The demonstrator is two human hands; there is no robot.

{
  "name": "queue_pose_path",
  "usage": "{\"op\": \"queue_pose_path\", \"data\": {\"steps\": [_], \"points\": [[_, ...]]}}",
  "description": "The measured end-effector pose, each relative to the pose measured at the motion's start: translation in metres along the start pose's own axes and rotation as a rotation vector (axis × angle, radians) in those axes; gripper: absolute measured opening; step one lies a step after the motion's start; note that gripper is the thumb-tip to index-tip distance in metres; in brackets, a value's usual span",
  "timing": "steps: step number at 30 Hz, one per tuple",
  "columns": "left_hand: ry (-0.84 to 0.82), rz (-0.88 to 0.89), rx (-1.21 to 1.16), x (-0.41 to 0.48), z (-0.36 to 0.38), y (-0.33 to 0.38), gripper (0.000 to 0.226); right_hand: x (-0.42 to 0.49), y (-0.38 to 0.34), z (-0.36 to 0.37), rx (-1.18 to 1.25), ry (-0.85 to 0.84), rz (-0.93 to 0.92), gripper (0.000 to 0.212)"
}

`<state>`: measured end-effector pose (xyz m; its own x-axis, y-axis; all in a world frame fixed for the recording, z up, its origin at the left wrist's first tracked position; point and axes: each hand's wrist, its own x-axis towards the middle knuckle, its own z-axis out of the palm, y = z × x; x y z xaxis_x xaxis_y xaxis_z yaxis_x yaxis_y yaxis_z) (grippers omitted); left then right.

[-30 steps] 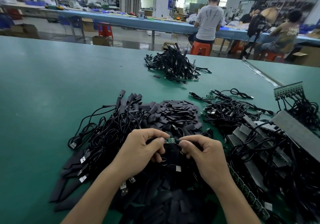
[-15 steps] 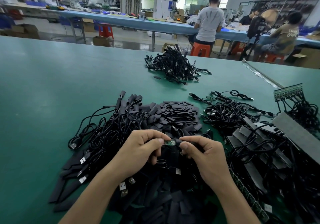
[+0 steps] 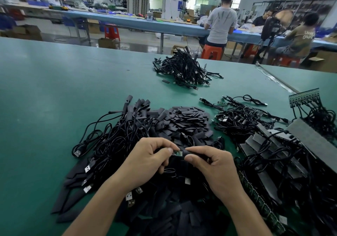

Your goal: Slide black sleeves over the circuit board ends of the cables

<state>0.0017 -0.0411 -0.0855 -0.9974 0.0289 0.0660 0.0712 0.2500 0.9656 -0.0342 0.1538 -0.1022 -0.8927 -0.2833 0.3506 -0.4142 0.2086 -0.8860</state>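
The short black flat sleeve (image 3: 187, 152) is held just above the near heap on the green-topped table (image 3: 45, 108). Its open mouth is set against the right end of the small green circuit board (image 3: 177, 153). The sleeve is pinched between thumb and forefinger of the right hand (image 3: 217, 170), and the board's left end is pinched by the fingers of the left hand (image 3: 149, 161). The remaining fingers of both hands are curled in.

Over the last second very little has been altered — the two hands have been kept at much the same spot, and about the same stretch of bare green is still seen between the thumbs. The sleeve has therefore not yet been carried over the board. Its mouth is judged to be only just started onto the board's edge. Whether that edge has already entered cannot be told, the junction being small and shaded.

For the task, this piece is taken to be still at the threading step — a push of the sleeve leftward, with the left grip eased back as it comes, would seem to be called for. Loose black sleeves (image 3: 187, 120) are heaped beyond the hands, beside a tangle of black cables (image 3: 116, 135).
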Motion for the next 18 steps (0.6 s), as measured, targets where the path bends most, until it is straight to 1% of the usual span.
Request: {"op": "queue_pose_path", "data": {"steps": [3,5,13,18], "points": [[-0.008,-0.002,0.002,0.0000,-0.0008,0.0001,0.030,0.0001,0.0012,-0.0006,-0.070,0.023,-0.024,0.025],[-0.011,-0.002,0.003,0.0002,-0.0016,-0.0001,0.032,0.0003,0.0016,-0.0004,-0.061,0.042,-0.023,0.028],[-0.001,0.002,-0.018,0.0010,0.0007,-0.0016,0.034,0.0008,0.0013,0.0014,-0.091,0.036,-0.097,0.012],[-0.017,0.000,-0.027,0.0015,-0.0002,-0.0031,0.033,0.0012,0.0017,0.0017,-0.085,0.046,-0.106,0.022]]}}
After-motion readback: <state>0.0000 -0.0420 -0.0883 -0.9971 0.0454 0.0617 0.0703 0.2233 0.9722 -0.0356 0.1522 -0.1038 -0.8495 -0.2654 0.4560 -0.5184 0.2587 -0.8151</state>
